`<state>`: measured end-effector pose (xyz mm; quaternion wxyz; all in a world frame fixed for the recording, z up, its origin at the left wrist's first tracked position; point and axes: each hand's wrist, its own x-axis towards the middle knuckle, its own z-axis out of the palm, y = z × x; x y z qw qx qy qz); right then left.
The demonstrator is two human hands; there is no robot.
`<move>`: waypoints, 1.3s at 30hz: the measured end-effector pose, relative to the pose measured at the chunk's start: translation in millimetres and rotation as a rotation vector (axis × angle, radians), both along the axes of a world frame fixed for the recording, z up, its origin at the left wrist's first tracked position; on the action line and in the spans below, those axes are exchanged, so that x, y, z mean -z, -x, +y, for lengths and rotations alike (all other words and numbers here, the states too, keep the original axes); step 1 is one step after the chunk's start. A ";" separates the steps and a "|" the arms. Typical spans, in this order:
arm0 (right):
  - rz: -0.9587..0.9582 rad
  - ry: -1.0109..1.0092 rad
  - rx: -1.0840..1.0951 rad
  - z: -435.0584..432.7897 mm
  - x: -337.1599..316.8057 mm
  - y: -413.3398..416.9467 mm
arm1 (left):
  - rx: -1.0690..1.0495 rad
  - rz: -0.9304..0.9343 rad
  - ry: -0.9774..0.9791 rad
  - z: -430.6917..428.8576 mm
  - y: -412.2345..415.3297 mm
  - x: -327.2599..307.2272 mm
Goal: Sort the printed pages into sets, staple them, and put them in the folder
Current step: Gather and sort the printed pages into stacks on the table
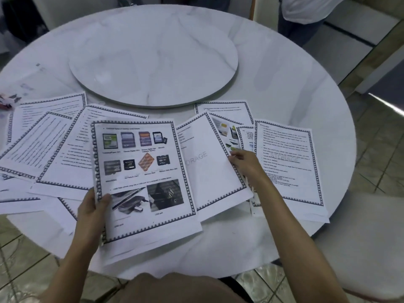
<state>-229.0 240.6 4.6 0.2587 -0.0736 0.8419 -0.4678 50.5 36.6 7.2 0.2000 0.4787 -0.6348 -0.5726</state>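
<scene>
Round marble table (284, 88) under scattered printed pages (284, 162), perhaps overlapping.

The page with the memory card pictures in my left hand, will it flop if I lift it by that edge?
Probably: the memory card page is thin paper, pinched only at its left edge by the left hand. It looks light, so it should slide easily over the marble table.

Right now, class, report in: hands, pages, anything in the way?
Left hand gripping memory-card page. Right hand on STORAGE page edge. Remaining pages loose on the table. No stapler or folder visible.
</scene>
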 end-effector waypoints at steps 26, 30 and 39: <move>0.172 -0.368 0.342 213.4 14.8 113.7 | -0.047 -0.018 0.012 93.6 79.8 27.3; 0.207 -0.405 0.312 208.5 19.7 112.2 | -0.060 -0.022 0.015 87.4 76.8 26.3; 0.151 -0.661 0.234 180.2 20.8 106.4 | -0.088 -0.027 0.042 83.7 70.7 25.5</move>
